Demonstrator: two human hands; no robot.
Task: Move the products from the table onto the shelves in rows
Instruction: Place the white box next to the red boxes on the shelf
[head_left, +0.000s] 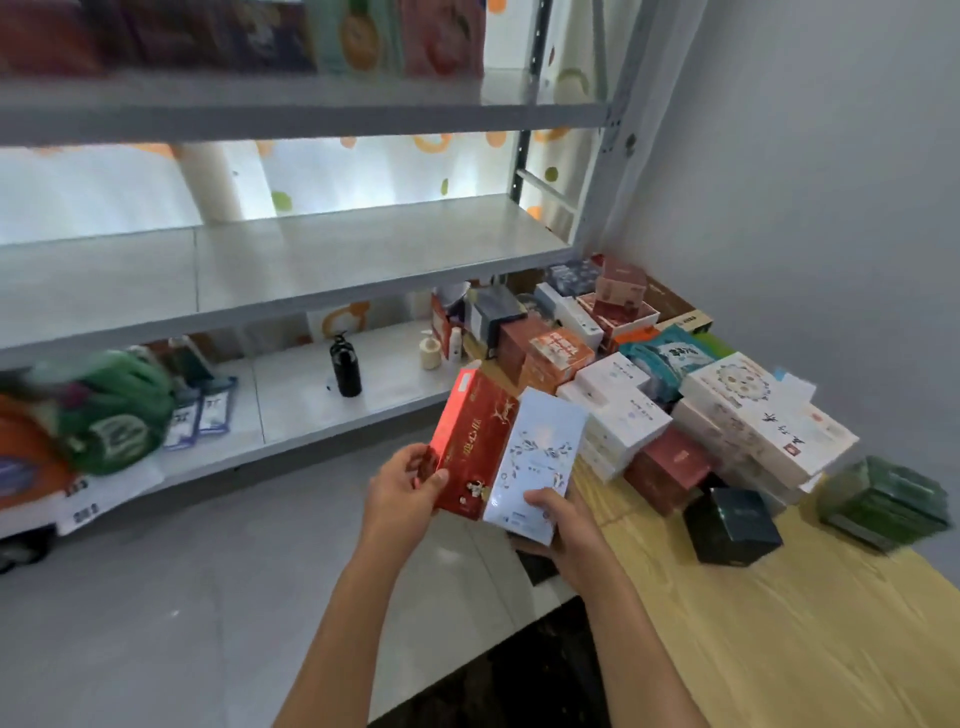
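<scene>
1. Now two boxes are held between shelves (291, 270) and table (810, 613).
2. Left grip (402, 486) clamps the red box (475, 441).
3. Right grip (563, 525) clamps the pale blue box (537, 457).

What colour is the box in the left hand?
Red box with gold print, seen in the head view.

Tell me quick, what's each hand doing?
Left hand: closed on the red box, fingers on its lower left edge.
Right hand: closed on the pale blue box, gripping its bottom end.
</scene>
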